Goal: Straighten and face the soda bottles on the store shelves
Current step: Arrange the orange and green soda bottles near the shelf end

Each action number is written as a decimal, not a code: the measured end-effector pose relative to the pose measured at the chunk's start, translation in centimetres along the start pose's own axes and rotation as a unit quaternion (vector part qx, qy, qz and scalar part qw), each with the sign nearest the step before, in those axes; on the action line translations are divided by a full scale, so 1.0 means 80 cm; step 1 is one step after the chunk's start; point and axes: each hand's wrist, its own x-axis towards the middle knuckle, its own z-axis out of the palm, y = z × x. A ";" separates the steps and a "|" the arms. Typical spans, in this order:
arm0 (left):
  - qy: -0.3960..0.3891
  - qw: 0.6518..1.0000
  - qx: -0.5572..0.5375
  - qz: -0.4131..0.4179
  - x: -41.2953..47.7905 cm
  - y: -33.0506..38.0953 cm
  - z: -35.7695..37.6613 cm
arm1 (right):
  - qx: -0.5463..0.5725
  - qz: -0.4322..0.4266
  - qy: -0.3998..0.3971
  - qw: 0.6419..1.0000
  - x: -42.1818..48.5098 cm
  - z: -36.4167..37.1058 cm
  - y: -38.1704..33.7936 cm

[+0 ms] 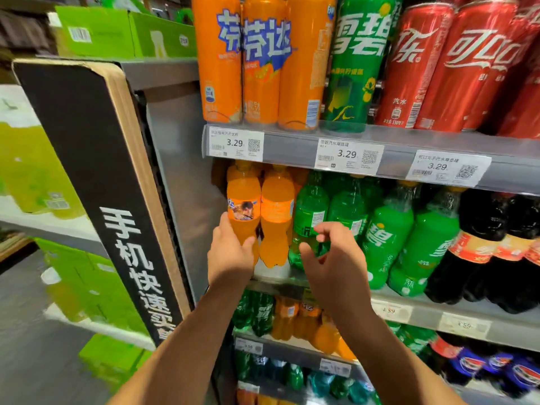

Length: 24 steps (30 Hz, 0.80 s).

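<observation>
My left hand (232, 252) grips the lower body of an orange soda bottle (243, 200) at the left end of the middle shelf. A second orange bottle (276, 211) stands right beside it. My right hand (333, 258) hovers with relaxed, spread fingers in front of a green soda bottle (310, 211), holding nothing. More green bottles (409, 238) and dark cola bottles (491, 244) fill the row to the right.
Tall orange cans (260, 62), a green can (355, 65) and red cans (455, 62) stand on the shelf above, with price tags (235, 144) on its rail. A black sign panel (99, 176) borders the shelf's left side. Lower shelves hold small bottles (280, 317). Green cartons (122, 30) sit left.
</observation>
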 end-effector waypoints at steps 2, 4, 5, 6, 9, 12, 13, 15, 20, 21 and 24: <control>0.000 1.000 -0.004 -0.010 0.004 0.001 0.003 | -0.009 -0.002 -0.012 1.000 -0.005 0.004 0.001; 0.002 1.000 -0.009 -0.015 0.005 0.003 0.005 | -0.013 0.005 -0.026 1.000 -0.008 0.007 0.002; 0.005 1.000 -0.010 -0.018 0.006 0.003 0.007 | -0.011 0.009 -0.033 0.999 -0.008 0.008 0.003; 0.007 1.000 -0.010 -0.020 0.008 0.002 0.007 | -0.009 0.014 -0.042 0.999 -0.009 0.009 0.003; 0.016 1.000 -0.009 -0.024 0.007 0.003 0.007 | -0.012 0.026 -0.070 0.997 -0.010 0.010 0.006; 0.014 1.000 -0.014 -0.014 0.006 0.001 0.006 | -0.025 0.035 -0.099 0.994 -0.008 0.018 0.012; 0.012 1.000 -0.019 -0.012 0.006 -0.001 0.007 | -0.028 0.044 -0.113 0.992 -0.007 0.023 0.012; 0.020 0.999 -0.030 -0.008 0.002 0.000 0.007 | -0.021 0.069 -0.141 0.987 -0.002 0.034 0.008; 0.139 0.979 -0.128 0.073 -0.030 0.013 0.008 | 0.083 0.114 -0.178 0.974 0.009 0.056 -0.010; 0.144 0.977 -0.125 0.097 -0.034 0.016 0.009 | 0.096 0.117 -0.178 0.972 0.009 0.061 -0.013; 0.080 0.985 -0.106 0.114 -0.040 0.024 0.014 | 0.121 0.132 -0.166 0.970 0.010 0.074 -0.012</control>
